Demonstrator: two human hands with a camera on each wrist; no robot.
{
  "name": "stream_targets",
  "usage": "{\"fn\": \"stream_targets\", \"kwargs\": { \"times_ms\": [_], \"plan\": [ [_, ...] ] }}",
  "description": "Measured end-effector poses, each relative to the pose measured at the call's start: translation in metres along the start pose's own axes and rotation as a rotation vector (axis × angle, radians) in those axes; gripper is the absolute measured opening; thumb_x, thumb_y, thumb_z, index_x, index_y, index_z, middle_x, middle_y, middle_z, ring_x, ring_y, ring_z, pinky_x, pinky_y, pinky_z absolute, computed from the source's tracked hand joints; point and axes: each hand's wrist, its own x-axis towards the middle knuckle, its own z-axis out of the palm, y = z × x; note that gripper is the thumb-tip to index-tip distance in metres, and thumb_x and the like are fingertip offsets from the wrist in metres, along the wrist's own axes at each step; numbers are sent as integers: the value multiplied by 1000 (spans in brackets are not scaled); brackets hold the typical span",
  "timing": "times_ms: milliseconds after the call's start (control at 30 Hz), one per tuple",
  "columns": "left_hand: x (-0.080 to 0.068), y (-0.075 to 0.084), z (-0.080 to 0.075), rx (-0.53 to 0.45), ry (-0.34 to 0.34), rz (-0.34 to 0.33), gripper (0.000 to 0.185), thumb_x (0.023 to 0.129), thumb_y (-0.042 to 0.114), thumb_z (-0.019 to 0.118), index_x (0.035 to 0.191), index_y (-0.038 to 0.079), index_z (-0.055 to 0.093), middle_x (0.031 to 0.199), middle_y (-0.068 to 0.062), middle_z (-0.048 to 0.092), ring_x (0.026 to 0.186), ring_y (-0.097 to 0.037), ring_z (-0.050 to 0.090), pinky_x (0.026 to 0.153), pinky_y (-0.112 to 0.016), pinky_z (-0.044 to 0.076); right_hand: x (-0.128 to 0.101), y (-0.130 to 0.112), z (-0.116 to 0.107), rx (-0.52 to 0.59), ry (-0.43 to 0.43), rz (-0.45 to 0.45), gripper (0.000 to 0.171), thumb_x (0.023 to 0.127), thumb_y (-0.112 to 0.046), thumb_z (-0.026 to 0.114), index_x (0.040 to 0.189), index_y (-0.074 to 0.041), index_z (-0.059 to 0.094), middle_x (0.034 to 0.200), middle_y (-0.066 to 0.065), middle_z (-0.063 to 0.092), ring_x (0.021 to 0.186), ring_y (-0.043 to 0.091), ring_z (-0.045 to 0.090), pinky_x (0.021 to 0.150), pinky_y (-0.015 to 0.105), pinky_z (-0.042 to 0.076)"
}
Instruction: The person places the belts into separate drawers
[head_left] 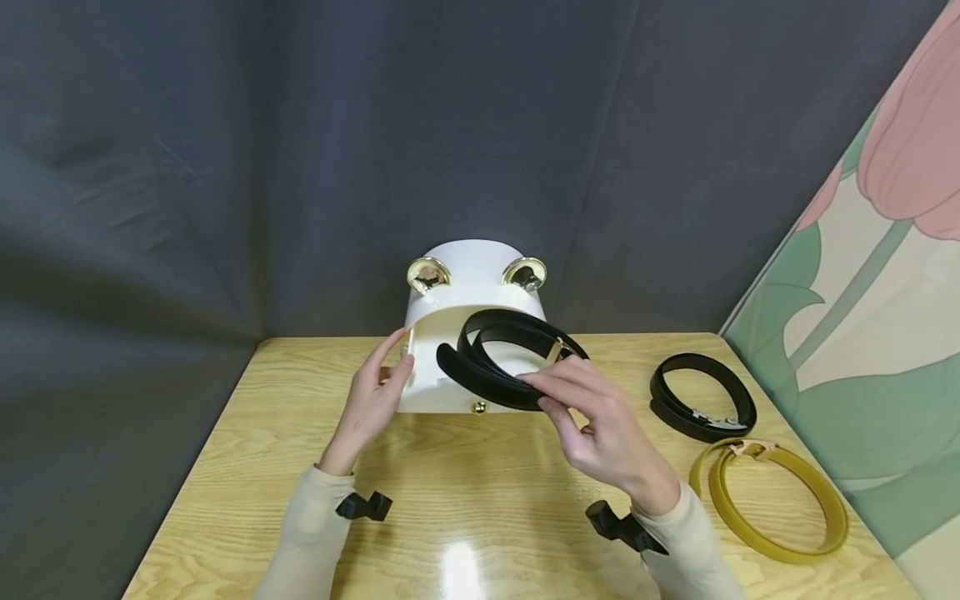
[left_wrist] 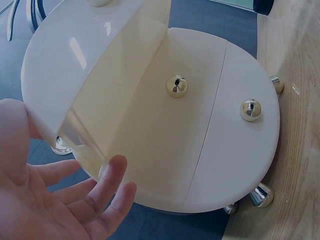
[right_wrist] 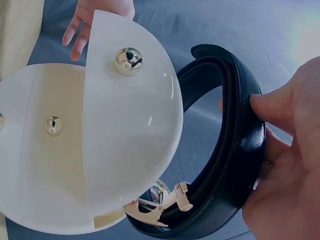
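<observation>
A white round box (head_left: 474,260) with gold knobs stands at the back middle of the wooden table (head_left: 465,500). My left hand (head_left: 372,402) holds one raised half of its lid (left_wrist: 115,65) by the edge, thumb on one side and fingers (left_wrist: 107,187) on the other. My right hand (head_left: 603,425) pinches a coiled black belt (head_left: 480,371) with a gold buckle (right_wrist: 161,206) and holds it in front of the box's opening. From the right wrist view, the belt (right_wrist: 240,125) hangs beside the lifted lid half (right_wrist: 130,125).
A second coiled black belt (head_left: 701,398) lies on the table to the right. A mustard-yellow coiled belt (head_left: 772,504) lies nearer the front right corner. A dark cloth backdrop (head_left: 300,167) rises behind the table, and a flower-patterned panel (head_left: 877,317) stands along the right.
</observation>
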Motion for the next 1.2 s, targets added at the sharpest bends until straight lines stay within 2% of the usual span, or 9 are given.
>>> {"fn": "stream_targets", "kwargs": {
  "times_ms": [167, 367, 633, 800, 900, 1033, 1200],
  "plan": [
    [-1, 0, 0, -2, 1, -2, 53, 111, 31, 56, 163, 25, 46, 110, -23, 71, 75, -15, 62, 58, -26, 47, 5, 4, 2, 4, -19, 15, 35, 87, 12, 65, 118, 1, 79, 101, 6, 77, 94, 20, 64, 91, 27, 47],
    [-1, 0, 0, -7, 4, 4, 53, 111, 30, 56, 163, 22, 46, 120, -24, 71, 79, -13, 64, 60, -26, 49, 7, 4, 1, 1, -51, 38, 33, 90, 10, 66, 118, -1, 79, 103, 4, 78, 96, 17, 65, 92, 30, 47],
    [-1, 1, 1, 12, 16, 6, 53, 111, 30, 56, 162, 22, 47, 106, -22, 68, 70, -10, 57, 56, -26, 45, 13, 2, 5, -15, -28, -18, 33, 89, 9, 66, 116, -2, 80, 99, 3, 77, 90, 15, 61, 88, 31, 45],
    [-1, 2, 0, 11, 16, 1, 53, 111, 30, 56, 162, 24, 47, 110, -22, 69, 72, -11, 58, 57, -26, 46, 19, -3, 9, -44, -43, -21, 33, 90, 6, 66, 119, -4, 80, 102, 2, 77, 90, 14, 60, 88, 30, 43],
    [0, 1, -1, 14, 16, 5, 53, 111, 30, 56, 163, 24, 46, 118, -22, 68, 76, -11, 60, 59, -25, 47, 26, -7, 11, -59, -57, -20, 34, 92, 4, 65, 121, -6, 79, 104, 0, 77, 91, 13, 58, 86, 30, 44],
    [0, 0, -2, 14, 4, 20, 53, 112, 27, 54, 164, 21, 44, 126, -24, 67, 82, -11, 62, 62, -26, 48, 34, -5, 15, -48, -103, 7, 35, 93, 3, 64, 123, -9, 79, 104, -1, 76, 92, 12, 57, 83, 30, 46],
    [-1, -1, -1, 10, 3, 16, 53, 111, 28, 56, 163, 22, 45, 122, -23, 67, 76, -11, 60, 59, -25, 46, 35, 8, 22, -4, -122, 89, 34, 95, 4, 63, 123, -7, 80, 107, 3, 78, 96, 15, 63, 82, 33, 52]
  ]
}}
